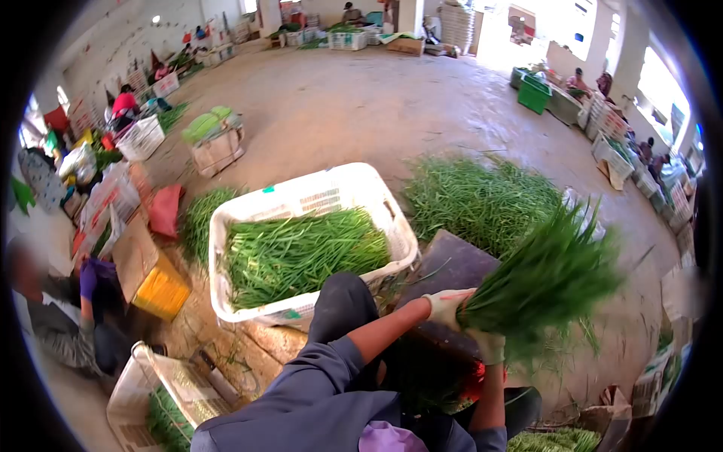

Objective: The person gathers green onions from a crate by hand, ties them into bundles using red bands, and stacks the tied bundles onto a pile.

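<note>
A thick bunch of long green stalks (pixel 553 275), with leafy ends blurred by motion, is held out to the right over the floor. My left hand (pixel 447 307), in a pale glove, is closed around its gathered end. Just below it, my right hand (pixel 488 346), gloved too, grips the same end from underneath; its fingers are partly hidden. Under my hands stands a dark flat-topped block (pixel 452 264). Left of it is a white plastic crate (pixel 312 183) with similar green stalks (pixel 309 252) lying inside.
Loose greens (pixel 482 196) are heaped on the floor beyond the block. At the lower left are another crate (pixel 177 369), a knife (pixel 215 373) and a cardboard box (pixel 143 264). A person in a grey sleeve (pixel 64 339) sits at the left; other people and crates line the walls.
</note>
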A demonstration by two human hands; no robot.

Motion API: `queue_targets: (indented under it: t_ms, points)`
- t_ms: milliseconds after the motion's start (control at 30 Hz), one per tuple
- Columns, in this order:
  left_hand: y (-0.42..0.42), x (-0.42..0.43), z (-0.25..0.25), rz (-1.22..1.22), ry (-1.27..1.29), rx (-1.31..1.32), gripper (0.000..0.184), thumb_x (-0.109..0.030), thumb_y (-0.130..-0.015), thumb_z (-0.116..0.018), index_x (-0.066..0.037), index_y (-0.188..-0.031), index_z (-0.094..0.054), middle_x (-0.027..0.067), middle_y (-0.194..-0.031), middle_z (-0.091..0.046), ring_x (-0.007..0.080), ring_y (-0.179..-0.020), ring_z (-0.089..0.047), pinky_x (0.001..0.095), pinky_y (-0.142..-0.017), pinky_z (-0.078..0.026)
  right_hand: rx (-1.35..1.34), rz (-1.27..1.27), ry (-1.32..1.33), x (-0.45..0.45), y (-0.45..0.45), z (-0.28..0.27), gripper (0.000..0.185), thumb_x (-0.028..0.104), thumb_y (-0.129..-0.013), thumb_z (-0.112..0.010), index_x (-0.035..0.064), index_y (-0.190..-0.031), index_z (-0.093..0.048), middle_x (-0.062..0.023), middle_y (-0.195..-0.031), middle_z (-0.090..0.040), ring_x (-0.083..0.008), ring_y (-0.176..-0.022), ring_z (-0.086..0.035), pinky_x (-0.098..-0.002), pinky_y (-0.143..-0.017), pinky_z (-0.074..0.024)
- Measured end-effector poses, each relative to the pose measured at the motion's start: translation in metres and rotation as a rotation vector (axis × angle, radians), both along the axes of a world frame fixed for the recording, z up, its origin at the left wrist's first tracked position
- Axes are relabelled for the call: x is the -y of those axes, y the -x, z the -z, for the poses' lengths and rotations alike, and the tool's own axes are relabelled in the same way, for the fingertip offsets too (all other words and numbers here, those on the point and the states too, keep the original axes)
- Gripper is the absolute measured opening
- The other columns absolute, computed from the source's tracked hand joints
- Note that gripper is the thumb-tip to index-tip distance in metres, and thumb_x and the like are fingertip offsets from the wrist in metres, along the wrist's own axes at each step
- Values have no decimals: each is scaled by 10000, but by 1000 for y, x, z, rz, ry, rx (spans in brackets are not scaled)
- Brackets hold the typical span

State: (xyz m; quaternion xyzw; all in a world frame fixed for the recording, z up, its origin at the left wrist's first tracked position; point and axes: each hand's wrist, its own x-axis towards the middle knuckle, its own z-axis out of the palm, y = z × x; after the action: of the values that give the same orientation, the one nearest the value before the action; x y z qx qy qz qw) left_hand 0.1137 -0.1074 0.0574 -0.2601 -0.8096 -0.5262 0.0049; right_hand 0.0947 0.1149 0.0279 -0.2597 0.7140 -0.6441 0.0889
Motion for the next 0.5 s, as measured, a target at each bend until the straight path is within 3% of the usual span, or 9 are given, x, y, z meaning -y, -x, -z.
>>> queue_targets:
  t_ms: [100,133,200,233,267,300,367,400,500]
  points:
    - [-3,-6,48,-149,226,9,803,-309,-665,-826,-107,-1363,-482,170,-1207,-625,343,-1081,-624,398,-923,-492,116,-25,-119,-5,-6,26,701,-29,-723,-708,14,-1368,-436,-102,-1251,-584,-220,-1144,-549,-359,-1007,-435]
    - [0,-11,84,-220,107,-44,669,-344,-776,-779,-81,-1335,-522,133,-1200,-648,310,-1061,-642,381,-926,-482,140,-28,-139,-11,-10,29,696,-25,-726,-707,14,-1366,-438,-101,-1250,-585,-219,-1143,-550,-359,-1007,-435]
    - [20,-26,127,-196,-424,441,587,-373,-901,-689,-35,-1349,-517,70,-1228,-639,237,-1123,-600,355,-974,-444,200,-34,-178,-20,-18,41,686,-17,-731,-706,15,-1364,-443,-100,-1248,-587,-219,-1142,-551,-357,-1006,-435]
    - [22,-31,129,-117,-837,655,565,-369,-934,-657,-21,-1355,-511,58,-1244,-622,214,-1135,-577,349,-986,-432,218,-36,-191,-23,-20,43,681,-14,-733,-705,16,-1363,-445,-99,-1247,-589,-219,-1141,-552,-357,-1006,-436]
    - [17,-30,133,-122,-838,661,565,-369,-934,-657,-21,-1355,-511,58,-1244,-622,214,-1135,-577,349,-986,-432,228,-36,-196,-24,-20,46,677,-10,-736,-704,16,-1361,-447,-98,-1246,-590,-218,-1140,-553,-356,-1006,-436]
    - [13,-27,137,-211,-516,293,524,-320,-950,-635,-24,-1362,-504,77,-1272,-602,207,-1168,-552,344,-1016,-413,235,-37,-205,-25,-20,47,672,-6,-738,-704,17,-1360,-450,-97,-1245,-591,-218,-1139,-553,-355,-1006,-436]
    - [4,-22,124,-286,-181,-74,485,-270,-967,-613,-26,-1369,-498,96,-1299,-581,200,-1200,-528,339,-1046,-394,246,-38,-212,-26,-21,49,662,1,-744,-702,18,-1357,-454,-96,-1243,-593,-218,-1137,-555,-354,-1005,-436]
    - [-6,-22,95,-184,-190,-106,560,-198,-922,-648,-30,-1414,-441,92,-1357,-538,225,-1228,-517,349,-1056,-397,252,-38,-216,-28,-23,50,657,5,-746,-702,19,-1356,-456,-95,-1242,-594,-217,-1137,-555,-353,-1005,-436]
    - [-6,-29,118,-142,-300,59,618,-141,-903,-647,-37,-1455,-391,122,-1472,-435,263,-1314,-457,352,-1101,-353,272,-34,-214,-32,-27,56,643,16,-754,-699,21,-1352,-463,-93,-1239,-598,-216,-1134,-558,-351,-1004,-436]
